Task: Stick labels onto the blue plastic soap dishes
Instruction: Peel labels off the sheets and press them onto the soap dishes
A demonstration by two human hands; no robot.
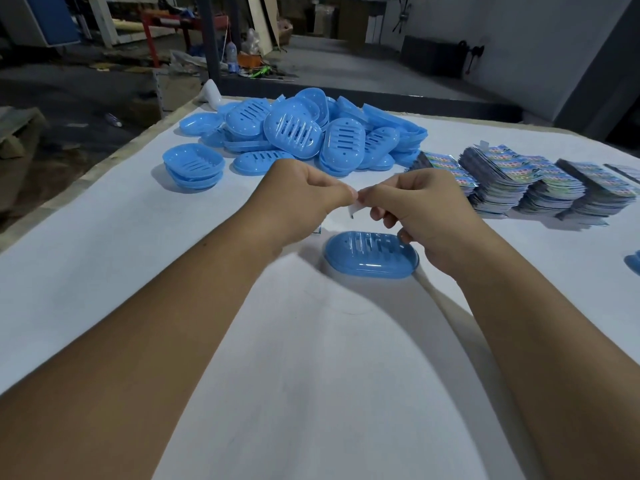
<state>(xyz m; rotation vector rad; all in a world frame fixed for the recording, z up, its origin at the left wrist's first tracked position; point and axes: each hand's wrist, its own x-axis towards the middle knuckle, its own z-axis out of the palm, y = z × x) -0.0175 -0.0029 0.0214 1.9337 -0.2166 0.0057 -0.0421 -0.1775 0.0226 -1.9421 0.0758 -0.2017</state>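
Two bare forearms reach up from the bottom corners of the frame across a white cloth-covered table [311, 375]. Just above centre, an oval blue plastic soap dish [371, 255] with slotted, glossy base lies on the cloth, its long axis running left to right. Over it, the left hand [298, 199] and right hand [426, 209] meet, fingertips of both pinching a small white paper label [354, 206] between them. Farther back, upper centre, sits a heap of matching blue soap dishes [294, 133]. To the right are stacked printed label cards [519, 178].
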